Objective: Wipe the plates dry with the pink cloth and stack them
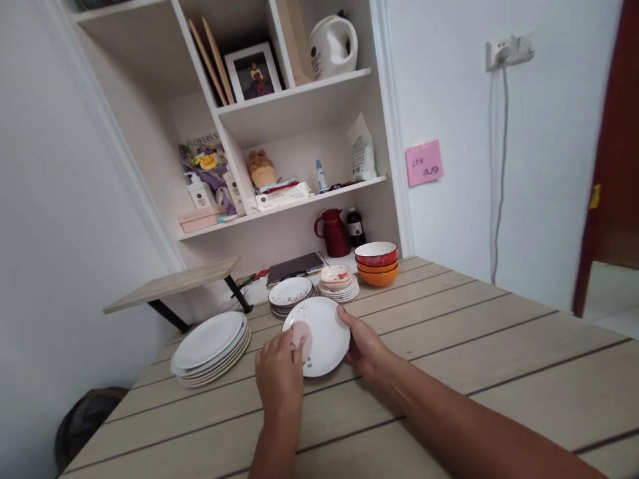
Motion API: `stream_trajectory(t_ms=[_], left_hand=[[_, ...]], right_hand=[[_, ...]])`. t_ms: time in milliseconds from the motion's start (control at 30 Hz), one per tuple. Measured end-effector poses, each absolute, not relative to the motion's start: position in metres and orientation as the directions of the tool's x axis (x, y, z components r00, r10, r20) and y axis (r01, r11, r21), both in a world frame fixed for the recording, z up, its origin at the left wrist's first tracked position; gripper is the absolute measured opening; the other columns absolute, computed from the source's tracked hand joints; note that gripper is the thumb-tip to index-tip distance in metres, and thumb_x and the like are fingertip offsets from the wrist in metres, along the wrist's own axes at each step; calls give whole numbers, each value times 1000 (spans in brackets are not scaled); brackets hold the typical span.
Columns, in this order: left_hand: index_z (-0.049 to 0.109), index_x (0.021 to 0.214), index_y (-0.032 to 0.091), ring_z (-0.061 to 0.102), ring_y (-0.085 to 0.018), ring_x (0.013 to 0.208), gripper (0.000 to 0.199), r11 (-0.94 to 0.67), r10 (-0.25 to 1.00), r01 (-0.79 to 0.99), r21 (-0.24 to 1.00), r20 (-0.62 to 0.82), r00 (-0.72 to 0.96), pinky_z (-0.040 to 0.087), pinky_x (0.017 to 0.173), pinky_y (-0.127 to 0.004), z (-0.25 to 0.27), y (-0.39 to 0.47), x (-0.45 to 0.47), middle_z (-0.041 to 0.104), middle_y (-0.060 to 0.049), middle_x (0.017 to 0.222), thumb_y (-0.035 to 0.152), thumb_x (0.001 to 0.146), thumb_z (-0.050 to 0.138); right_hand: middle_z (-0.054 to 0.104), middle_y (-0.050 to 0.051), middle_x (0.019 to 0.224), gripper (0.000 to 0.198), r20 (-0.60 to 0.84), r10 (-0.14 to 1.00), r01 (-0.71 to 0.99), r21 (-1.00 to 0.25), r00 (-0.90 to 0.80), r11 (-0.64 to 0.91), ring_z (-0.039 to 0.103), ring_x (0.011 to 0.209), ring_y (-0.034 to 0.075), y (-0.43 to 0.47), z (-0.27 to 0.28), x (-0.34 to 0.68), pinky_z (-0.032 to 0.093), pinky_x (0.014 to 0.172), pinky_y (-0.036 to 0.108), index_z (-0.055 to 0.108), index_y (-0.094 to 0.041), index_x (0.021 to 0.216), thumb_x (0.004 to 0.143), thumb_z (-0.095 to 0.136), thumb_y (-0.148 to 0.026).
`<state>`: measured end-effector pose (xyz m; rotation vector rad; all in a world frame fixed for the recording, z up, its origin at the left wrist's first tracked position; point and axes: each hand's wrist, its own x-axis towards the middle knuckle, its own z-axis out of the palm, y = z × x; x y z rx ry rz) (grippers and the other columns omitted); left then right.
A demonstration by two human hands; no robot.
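Observation:
Tilted towards me above the table is a white plate (327, 336) with a pink round patch and small dark marks. My right hand (364, 342) grips its right edge, thumb on the face and the fingers hidden behind. At the lower left of the plate is my left hand (279, 369), its fingers bent over the rim and partly hidden from view. Just behind stand a stack of dark-rimmed plates (290, 291) and some small white dishes (341, 289) topped by patterned ones (335, 273). Left of my hands rises a stack of larger plates (210, 340).
Orange and red bowls (377, 263) are stacked at the back right of the slatted wooden table (449, 339). A red jug (334, 233), a dark bottle (355, 226) and a dark laptop-like slab (295, 268) sit below the white shelves. A small raised wooden stand (172, 285) is at left.

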<state>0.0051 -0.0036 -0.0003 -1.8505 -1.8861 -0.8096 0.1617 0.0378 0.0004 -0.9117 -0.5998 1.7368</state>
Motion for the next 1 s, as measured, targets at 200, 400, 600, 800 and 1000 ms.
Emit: stream_trajectory(t_ms=[200, 400, 600, 800, 1000], left_hand=[[66, 113, 21, 61, -24, 101, 31, -174, 751, 974, 144, 659, 37, 41, 87, -37, -6, -2, 11, 70, -7, 111, 17, 86, 52], [64, 115, 20, 61, -24, 103, 30, -96, 742, 979, 178, 669, -49, 39, 89, -38, -6, 0, 6, 70, -8, 114, 24, 89, 50], [66, 113, 21, 63, -26, 98, 30, 106, 777, 969, 225, 589, -221, 38, 82, -38, 3, -4, -4, 71, -8, 109, 31, 91, 48], [66, 112, 21, 61, -26, 98, 28, 26, 796, 985, 168, 593, -123, 39, 84, -37, 4, -5, 0, 71, -8, 107, 27, 90, 50], [66, 112, 23, 59, -23, 101, 30, -239, 763, 940, 243, 646, 27, 44, 89, -34, -6, -1, 8, 69, -4, 112, 17, 85, 53]], right_hand=[[74, 6, 101, 38, -180, 962, -556, -787, -206, -267, 66, 76, 18, 35, 1, 162, 50, 64, 28, 64, -21, 109, 84, 57, -48], [75, 5, 88, 39, -165, 927, -473, -822, -337, -318, 64, 64, 16, 18, -5, 147, 46, 55, 26, 64, -21, 108, 83, 58, -50], [75, 8, 87, 40, -240, 908, -461, -799, -345, -386, 66, 66, 18, 20, -12, 143, 49, 59, 29, 64, -18, 105, 84, 57, -50], [75, 8, 94, 40, -307, 923, -527, -758, -232, -385, 69, 77, 19, 34, -5, 157, 52, 66, 30, 64, -17, 105, 84, 57, -50], [75, 7, 96, 41, -297, 936, -546, -760, -190, -352, 68, 74, 18, 36, 0, 163, 50, 61, 27, 66, -17, 102, 83, 57, -52]])
